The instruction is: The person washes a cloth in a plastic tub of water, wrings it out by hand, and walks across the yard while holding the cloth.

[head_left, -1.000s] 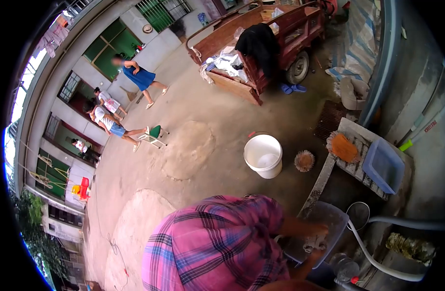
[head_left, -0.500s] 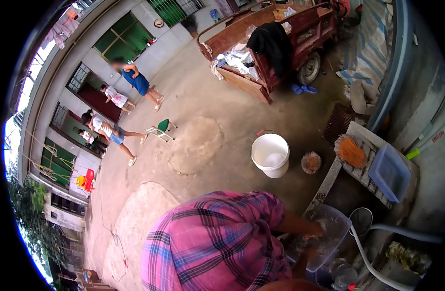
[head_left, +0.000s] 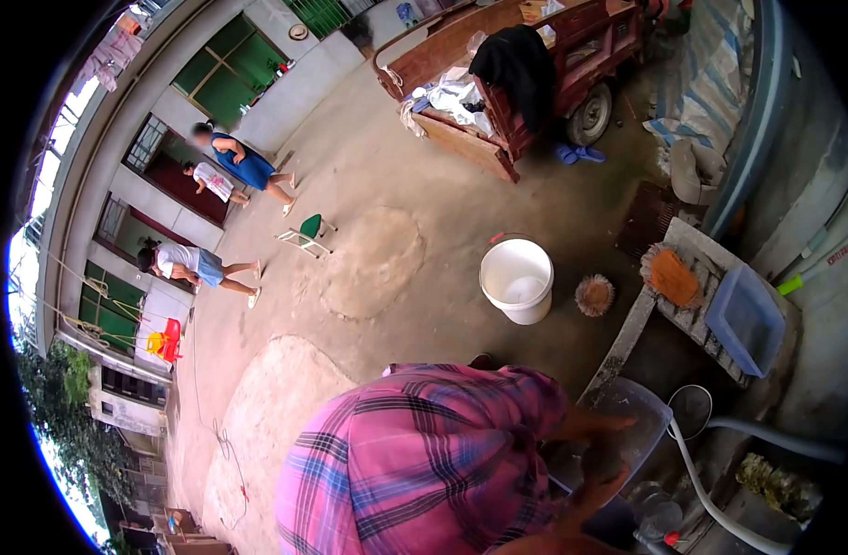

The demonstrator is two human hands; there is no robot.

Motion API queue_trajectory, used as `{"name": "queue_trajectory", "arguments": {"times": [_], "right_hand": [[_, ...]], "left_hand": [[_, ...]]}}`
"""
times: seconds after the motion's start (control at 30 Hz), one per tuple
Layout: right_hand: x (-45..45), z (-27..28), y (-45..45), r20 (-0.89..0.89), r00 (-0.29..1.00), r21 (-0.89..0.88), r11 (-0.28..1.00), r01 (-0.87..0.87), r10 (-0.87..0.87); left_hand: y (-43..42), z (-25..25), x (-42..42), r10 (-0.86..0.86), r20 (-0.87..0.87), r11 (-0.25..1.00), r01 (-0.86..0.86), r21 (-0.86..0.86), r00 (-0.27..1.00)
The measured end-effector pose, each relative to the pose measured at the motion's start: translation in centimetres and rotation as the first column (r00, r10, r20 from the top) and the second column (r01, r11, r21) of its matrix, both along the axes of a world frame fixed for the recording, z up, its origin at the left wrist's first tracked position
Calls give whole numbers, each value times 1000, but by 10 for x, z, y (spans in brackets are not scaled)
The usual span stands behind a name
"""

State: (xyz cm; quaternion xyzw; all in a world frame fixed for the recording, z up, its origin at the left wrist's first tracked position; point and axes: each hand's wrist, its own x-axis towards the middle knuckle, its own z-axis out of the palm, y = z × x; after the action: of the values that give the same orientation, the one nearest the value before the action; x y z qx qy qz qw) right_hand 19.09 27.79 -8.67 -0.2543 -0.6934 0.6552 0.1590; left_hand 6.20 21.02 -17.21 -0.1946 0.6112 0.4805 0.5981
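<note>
A clear plastic tub (head_left: 648, 427) stands low at the right, beside a pink plaid shirt (head_left: 424, 444) that fills the lower middle. My left hand (head_left: 611, 425) reaches over the tub, its fingers stretched out. Lower down, my right hand (head_left: 609, 483) is at the tub's near side; shade and blur hide what its fingers do. Whatever lies between the two hands is too dark to make out. Close to the tub are a round metal-rimmed strainer (head_left: 690, 411), a pale hose (head_left: 706, 495) and a clear bottle with a red cap (head_left: 672, 537).
A white bucket (head_left: 517, 282) and a round brush-like thing (head_left: 595, 296) stand on the concrete. A bluish basin (head_left: 746, 322) rests on a slatted ledge. Farther off are a green-seated chair (head_left: 308, 233), a red cart (head_left: 516, 102) and several people, one in blue (head_left: 248, 166).
My hands were deeper in the tub amid whitish froth or water; now they are higher and show more. The person in blue has shifted left, and another person bends further forward.
</note>
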Motion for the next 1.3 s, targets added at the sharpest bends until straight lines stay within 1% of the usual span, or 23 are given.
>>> {"name": "queue_trajectory", "arguments": {"times": [0.1,0.2,0.27,0.37,0.4,0.43,0.47,0.5,0.57,0.6,0.63,0.67,0.7,0.73,0.8,0.83,0.9,0.97,1.07,1.1,1.17,1.27,1.3], "right_hand": [[-9,-4,-20,24,1000,351,936,-1,-8],[-18,-18,-39,93,996,549,834,-45,-7],[-22,-29,-37,142,990,583,810,-67,-20],[-24,-58,-10,295,949,503,862,-60,-107],[-21,-78,4,302,942,479,878,-19,-145],[-15,-96,18,272,948,462,886,22,-166],[-10,-116,30,234,956,463,885,52,-179],[-5,-126,40,202,962,445,892,79,-186],[4,-137,50,213,959,346,932,103,-185],[2,-128,48,243,951,276,954,120,-190],[-1,-119,46,274,942,206,968,142,-196],[-4,-110,44,305,931,137,976,167,-202],[-6,-108,43,333,925,96,983,160,-183],[-2,-112,44,375,915,117,986,115,-151],[11,-134,49,483,871,253,967,-41,-89],[16,-148,48,571,818,353,920,-168,-69],[25,-171,41,721,691,450,796,-405,-56],[28,-185,29,805,591,449,698,-558,-46],[29,-198,23,856,516,422,621,-661,-33],[28,-201,21,867,498,414,605,-681,-33],[29,-205,23,871,490,407,601,-688,-30],[30,-208,34,843,536,422,664,-617,-38],[32,-208,39,825,564,431,698,-572,-47]], "left_hand": [[1,-12,7,-86,-54,995,89,53,995],[10,-13,10,-151,-142,982,165,93,978],[17,-12,12,-192,-215,969,220,114,958],[24,-11,17,-254,-353,939,317,135,901],[24,-11,16,-317,-432,906,405,125,844],[23,-11,15,-383,-523,859,502,101,761],[20,-11,12,-468,-639,774,632,36,610],[15,-10,8,-556,-744,631,771,-87,371],[2,1,-1,-562,-825,352,882,-313,-68],[7,1,4,-568,-686,648,761,-32,455],[13,1,10,-270,-445,919,367,146,854],[20,-2,19,106,-80,984,-93,153,991],[25,-31,19,-275,-441,925,360,121,854],[27,-79,13,-544,-699,701,709,-74,464],[23,-87,6,-577,-736,676,713,-187,354],[23,-49,1,-378,-602,899,433,-58,703],[22,-20,-3,-90,-403,995,99,2,911],[24,-22,-7,-146,-400,985,170,25,905],[13,-27,2,-253,-437,951,306,52,863],[10,-25,3,-190,-368,967,239,91,910],[5,-18,5,-64,-217,983,99,154,974],[5,-10,10,-234,-369,962,268,42,900],[6,-10,10,-225,-370,963,264,56,901]]}}
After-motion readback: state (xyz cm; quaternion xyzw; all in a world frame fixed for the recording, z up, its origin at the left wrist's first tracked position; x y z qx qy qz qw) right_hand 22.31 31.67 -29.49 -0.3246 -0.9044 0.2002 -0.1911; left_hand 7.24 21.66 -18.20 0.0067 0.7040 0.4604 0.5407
